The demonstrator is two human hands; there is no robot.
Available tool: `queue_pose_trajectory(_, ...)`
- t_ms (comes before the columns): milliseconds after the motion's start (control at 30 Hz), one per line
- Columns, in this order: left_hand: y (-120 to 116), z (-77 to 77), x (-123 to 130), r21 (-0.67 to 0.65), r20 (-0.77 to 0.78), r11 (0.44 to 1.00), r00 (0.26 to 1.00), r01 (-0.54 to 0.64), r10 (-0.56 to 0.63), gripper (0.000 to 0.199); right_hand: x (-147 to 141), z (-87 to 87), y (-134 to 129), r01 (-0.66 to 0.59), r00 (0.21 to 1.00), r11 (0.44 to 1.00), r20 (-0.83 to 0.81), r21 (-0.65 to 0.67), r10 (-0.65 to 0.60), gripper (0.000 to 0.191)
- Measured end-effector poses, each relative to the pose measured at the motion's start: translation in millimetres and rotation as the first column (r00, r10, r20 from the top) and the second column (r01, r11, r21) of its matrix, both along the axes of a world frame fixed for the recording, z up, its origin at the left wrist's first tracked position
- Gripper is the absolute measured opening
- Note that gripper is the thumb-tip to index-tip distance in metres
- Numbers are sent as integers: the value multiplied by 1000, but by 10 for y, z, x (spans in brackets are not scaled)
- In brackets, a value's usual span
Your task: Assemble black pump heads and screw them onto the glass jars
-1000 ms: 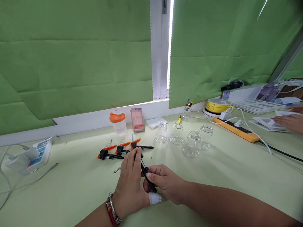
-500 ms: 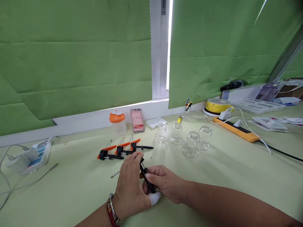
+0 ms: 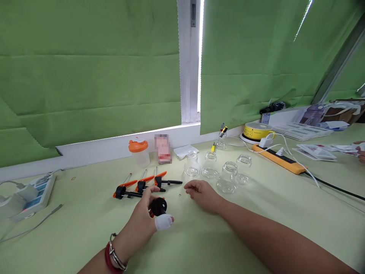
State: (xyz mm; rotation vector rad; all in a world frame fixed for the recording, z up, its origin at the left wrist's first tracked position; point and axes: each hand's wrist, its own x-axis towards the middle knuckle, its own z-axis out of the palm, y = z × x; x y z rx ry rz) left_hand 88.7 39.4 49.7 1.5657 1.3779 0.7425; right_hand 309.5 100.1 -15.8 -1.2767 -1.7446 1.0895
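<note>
My left hand [image 3: 144,215], its thumb wrapped in white, is closed round a black round-ended part [image 3: 159,206] with a bit of orange below it. Over the table, my right hand [image 3: 203,195] has its fingers bent together, close to a tiny metal piece [image 3: 180,195]; whether the fingertips pinch anything cannot be made out. Beyond my left hand lie three black and orange assemblies with metal rods, one at the left [image 3: 121,191], one in the middle [image 3: 142,185] and one at the right [image 3: 158,181]. Several clear glass jars [image 3: 226,182] stand behind my right hand.
An orange-lidded cup [image 3: 139,156] and a white tissue [image 3: 185,151] are near the wall. A white power strip [image 3: 40,198] sits at the left, an orange one [image 3: 279,160] at the right. Behind it is a yellow round container [image 3: 256,132]. Another person's hand [image 3: 361,152] shows at the right edge.
My hands have come apart. The black part stays in my left hand, now turned with its round end showing, while my right hand has let go and moved forward. Another person's hand has appeared at the right.
</note>
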Motion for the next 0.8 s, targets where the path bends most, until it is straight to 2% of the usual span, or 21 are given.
queue_pose_trajectory(67,2,39,-11,-156,108,987,994,26,-9,62,29,-26,47,-15,984,988,179,152,-13,22)
queue_pose_trajectory(133,-11,42,-4,-268,214,961,977,70,-12,55,4,-32,53,-89,950,963,312,256,5,26)
queue_pose_trajectory(333,-39,-67,48,-423,430,880,903,218,-17,42,-134,-5,38,-216,838,921,546,325,4,21)
queue_pose_trajectory(467,-25,-97,43,-438,483,857,875,270,-28,39,-126,13,29,-219,847,921,532,321,16,19)
queue_pose_trajectory(700,-23,-60,45,-428,504,853,862,300,-50,42,-123,76,-31,-215,872,926,488,309,40,14)
queue_pose_trajectory(800,-20,-62,43,-426,498,853,865,301,-57,43,-129,94,-57,-147,946,961,318,233,67,11)
